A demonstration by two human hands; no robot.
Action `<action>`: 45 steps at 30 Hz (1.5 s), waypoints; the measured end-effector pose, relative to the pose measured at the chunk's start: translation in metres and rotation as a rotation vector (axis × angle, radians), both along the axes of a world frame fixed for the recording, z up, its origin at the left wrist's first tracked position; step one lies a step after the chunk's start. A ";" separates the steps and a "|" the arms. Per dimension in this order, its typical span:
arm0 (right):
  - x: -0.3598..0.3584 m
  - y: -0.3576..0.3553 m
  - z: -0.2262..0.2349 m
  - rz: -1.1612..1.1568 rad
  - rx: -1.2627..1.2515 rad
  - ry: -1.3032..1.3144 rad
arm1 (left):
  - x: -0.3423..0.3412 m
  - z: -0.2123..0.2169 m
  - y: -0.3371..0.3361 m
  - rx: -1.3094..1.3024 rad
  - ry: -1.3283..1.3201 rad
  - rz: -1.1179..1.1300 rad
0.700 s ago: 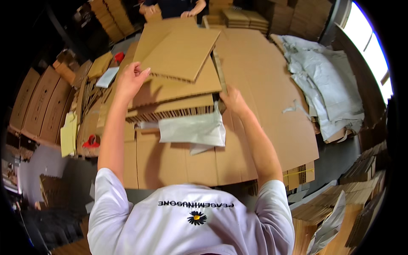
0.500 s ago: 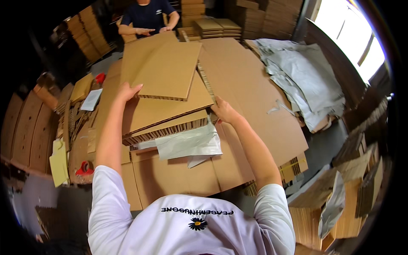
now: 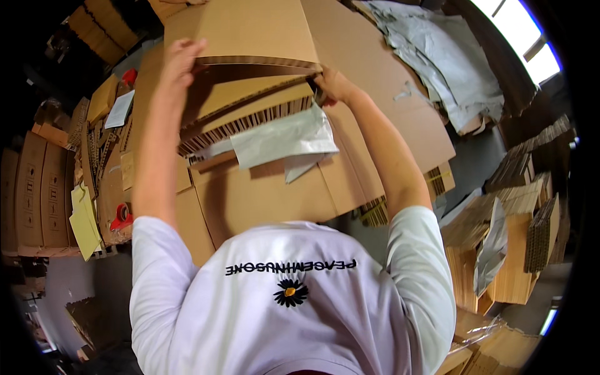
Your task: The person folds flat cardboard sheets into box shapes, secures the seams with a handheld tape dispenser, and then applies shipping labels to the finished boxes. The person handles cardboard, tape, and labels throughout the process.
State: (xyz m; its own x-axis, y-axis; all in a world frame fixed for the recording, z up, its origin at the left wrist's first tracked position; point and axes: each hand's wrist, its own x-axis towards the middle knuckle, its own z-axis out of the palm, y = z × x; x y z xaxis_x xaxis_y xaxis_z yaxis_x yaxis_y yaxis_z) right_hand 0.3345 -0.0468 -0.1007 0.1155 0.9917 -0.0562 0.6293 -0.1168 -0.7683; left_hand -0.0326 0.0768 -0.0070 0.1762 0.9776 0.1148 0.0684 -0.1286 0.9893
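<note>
A brown honeycomb cardboard panel (image 3: 255,31) is tilted, its near edge raised above the panels beneath. My left hand (image 3: 181,62), slightly blurred, grips its left edge near the corner, thumb on top. At the near right corner my right hand (image 3: 334,85) is closed on the same panel; some fingertips are hidden. Under it lies a stack of thick honeycomb panels (image 3: 253,115) with ribbed edges showing. A pale grey plastic sheet (image 3: 284,139) sticks out from below that stack. Everything rests on a large flat cardboard sheet (image 3: 269,194).
Crumpled grey plastic sheets (image 3: 437,56) lie at the far right. On the left are red tape dispensers (image 3: 122,215), yellow paper (image 3: 85,219) and a white paper (image 3: 119,109). Cardboard stacks (image 3: 512,250) stand at the right. Part of another person's hand (image 3: 197,2) shows at the top.
The top panel's near edge has risen and shifted away, and my hands have moved with it. My left hand has come up to its edge. The view has tipped downward.
</note>
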 end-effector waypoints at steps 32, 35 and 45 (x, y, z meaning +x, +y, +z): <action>0.011 -0.095 -0.092 -0.007 0.268 0.696 | -0.112 -0.061 -0.230 0.566 1.029 -0.120; 0.004 -0.098 -0.113 0.014 0.294 0.772 | -0.104 -0.080 -0.237 0.582 0.988 -0.095; -0.038 -0.096 -0.102 -0.023 0.250 0.421 | -0.105 -0.087 -0.234 0.742 1.094 -0.047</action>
State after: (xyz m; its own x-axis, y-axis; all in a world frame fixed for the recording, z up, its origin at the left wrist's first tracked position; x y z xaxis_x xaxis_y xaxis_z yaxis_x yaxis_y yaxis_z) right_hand 0.2967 -0.1429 -0.2024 0.1564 0.9782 0.1367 0.2574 0.0933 -0.9618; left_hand -0.1373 -0.1577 -0.0939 0.5510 0.7353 0.3947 0.7620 -0.6361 0.1212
